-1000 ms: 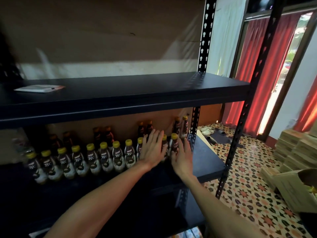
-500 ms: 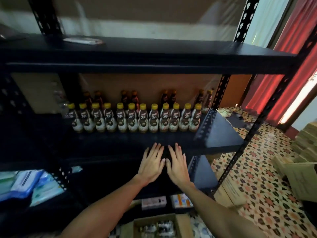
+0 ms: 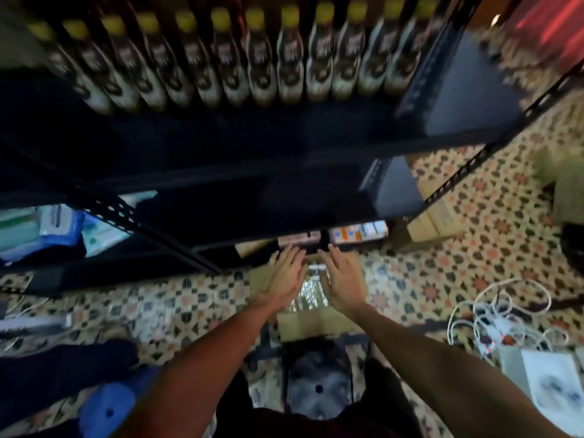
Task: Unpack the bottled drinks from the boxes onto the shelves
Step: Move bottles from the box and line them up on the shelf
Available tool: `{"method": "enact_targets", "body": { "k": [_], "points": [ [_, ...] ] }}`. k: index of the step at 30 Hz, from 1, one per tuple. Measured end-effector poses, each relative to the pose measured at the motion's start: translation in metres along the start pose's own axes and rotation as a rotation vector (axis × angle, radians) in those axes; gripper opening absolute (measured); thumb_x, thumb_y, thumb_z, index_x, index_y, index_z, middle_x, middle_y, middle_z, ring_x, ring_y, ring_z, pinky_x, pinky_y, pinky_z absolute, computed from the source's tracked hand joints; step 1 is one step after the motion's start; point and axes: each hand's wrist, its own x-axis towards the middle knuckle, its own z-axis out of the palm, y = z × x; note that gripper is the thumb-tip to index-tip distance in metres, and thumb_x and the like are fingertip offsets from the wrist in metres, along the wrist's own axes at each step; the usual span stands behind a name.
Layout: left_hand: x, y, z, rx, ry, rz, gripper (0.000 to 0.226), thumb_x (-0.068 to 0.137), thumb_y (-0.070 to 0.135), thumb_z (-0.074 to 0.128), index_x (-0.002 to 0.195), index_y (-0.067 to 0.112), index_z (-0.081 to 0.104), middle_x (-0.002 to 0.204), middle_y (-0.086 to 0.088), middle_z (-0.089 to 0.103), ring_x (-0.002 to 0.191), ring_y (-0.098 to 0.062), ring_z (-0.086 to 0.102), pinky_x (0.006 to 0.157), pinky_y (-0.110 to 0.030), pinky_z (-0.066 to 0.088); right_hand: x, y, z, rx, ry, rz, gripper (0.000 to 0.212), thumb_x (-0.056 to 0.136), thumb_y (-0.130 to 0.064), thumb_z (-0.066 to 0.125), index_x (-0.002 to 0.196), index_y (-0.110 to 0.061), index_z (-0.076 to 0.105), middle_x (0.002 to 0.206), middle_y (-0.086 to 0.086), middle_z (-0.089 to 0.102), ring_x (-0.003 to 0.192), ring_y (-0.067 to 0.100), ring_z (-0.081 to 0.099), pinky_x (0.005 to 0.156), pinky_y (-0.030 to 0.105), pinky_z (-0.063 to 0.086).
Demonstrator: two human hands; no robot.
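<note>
Head view, looking steeply down: your left hand [image 3: 286, 276] and right hand [image 3: 343, 282] are both stretched out palm-down, fingers straight and slightly spread, holding nothing. They lie side by side without touching each other.

Directly beneath them an open cardboard box [image 3: 311, 327] stands on the patterned tile floor [image 3: 474, 222], right in front of the rack. Your left hand covers the box's left side and your right hand its right side. In the gap between them you can see the shiny wrapped contents [image 3: 311, 289]; blur prevents me from confirming individual bottles there. I cannot tell whether your fingers touch the box or hang just above it. Your fingertips point toward the rack's lowest opening, where small printed cartons [image 3: 358, 230] lie.

Well above your hands, a row of yellow-capped bottles [image 3: 262, 58] stands upright and close together along the back of a black shelf [image 3: 284, 134]; the front of that shelf is bare. The right end of the row stops just short of the perforated upright.

To your left, blue and green packets [image 3: 63, 222] rest on a lower shelf. A second cardboard box [image 3: 433, 218] sits under the rack's right end. A tangle of white cables [image 3: 499, 311] lies on the floor to your right, well apart from the open box.
</note>
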Motion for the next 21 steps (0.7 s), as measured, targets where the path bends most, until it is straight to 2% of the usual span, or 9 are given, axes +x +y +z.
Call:
{"method": "enact_targets", "body": {
  "k": [2,4,7,10,13,16,18,21],
  "points": [
    [0.004,-0.01,0.033,-0.015,-0.105,-0.021,0.053,0.103,0.035,0.027,0.149,0.013,0.04,0.153,-0.006,0.042,0.146,-0.025,0.031,0.119,-0.042,0.023,-0.01,0.02,0.025,0.043,-0.083,0.098,0.054,0.101,-0.035,0.035,0.145,-0.01,0.051,0.147,0.02,0.049,0.134,0.038,0.048,0.111,0.051,0.042],
    [0.007,-0.019,0.068,-0.065,-0.189,-0.069,0.05,0.104,0.031,0.033,0.149,0.012,0.04,0.151,-0.01,0.044,0.142,-0.027,0.035,0.117,-0.042,0.028,-0.015,0.039,0.046,0.064,-0.179,0.174,0.048,0.098,-0.028,0.039,0.139,-0.011,0.057,0.138,0.017,0.057,0.124,0.038,0.055,0.106,0.046,0.047],
    [0.014,-0.031,0.114,-0.058,-0.264,-0.103,0.043,0.104,0.027,0.039,0.142,0.009,0.047,0.141,-0.012,0.053,0.13,-0.028,0.046,0.107,-0.039,0.036,-0.019,0.069,0.074,0.033,-0.309,0.229,0.037,0.101,-0.018,0.051,0.136,-0.01,0.059,0.137,0.017,0.058,0.121,0.039,0.057,0.103,0.045,0.048],
    [0.027,-0.045,0.159,-0.047,-0.324,-0.124,0.042,0.105,0.028,0.038,0.143,0.01,0.045,0.143,-0.011,0.051,0.131,-0.026,0.045,0.108,-0.038,0.034,-0.015,0.103,0.107,0.048,-0.398,0.304,0.034,0.104,-0.025,0.049,0.134,-0.01,0.057,0.133,0.018,0.059,0.116,0.038,0.059,0.1,0.044,0.049],
    [0.043,-0.061,0.204,-0.036,-0.376,-0.148,0.047,0.107,0.031,0.035,0.15,0.011,0.038,0.149,-0.011,0.046,0.136,-0.026,0.042,0.111,-0.039,0.031,-0.003,0.136,0.146,0.063,-0.443,0.351,0.034,0.104,-0.026,0.048,0.133,-0.011,0.058,0.13,0.019,0.06,0.116,0.038,0.059,0.098,0.042,0.049],
    [0.066,-0.079,0.256,-0.048,-0.416,-0.177,0.048,0.107,0.032,0.034,0.151,0.011,0.034,0.151,-0.011,0.044,0.137,-0.026,0.042,0.112,-0.041,0.031,0.016,0.17,0.189,0.08,-0.44,0.382,0.03,0.103,-0.023,0.05,0.127,-0.01,0.064,0.122,0.015,0.066,0.106,0.032,0.064,0.09,0.036,0.051],
    [0.081,-0.095,0.293,-0.053,-0.429,-0.19,0.048,0.107,0.032,0.034,0.15,0.011,0.036,0.149,-0.011,0.045,0.135,-0.026,0.043,0.111,-0.041,0.032,0.03,0.193,0.221,0.104,-0.436,0.376,0.028,0.101,-0.02,0.052,0.122,-0.009,0.066,0.117,0.017,0.068,0.102,0.034,0.066,0.088,0.04,0.054],
    [0.098,-0.116,0.35,-0.051,-0.445,-0.229,0.045,0.106,0.032,0.037,0.147,0.014,0.04,0.146,-0.009,0.048,0.132,-0.027,0.046,0.108,-0.041,0.033,0.052,0.233,0.264,0.094,-0.519,0.337,0.027,0.1,-0.022,0.05,0.119,-0.011,0.065,0.11,0.018,0.068,0.095,0.035,0.067,0.081,0.043,0.057]
  ]
}}
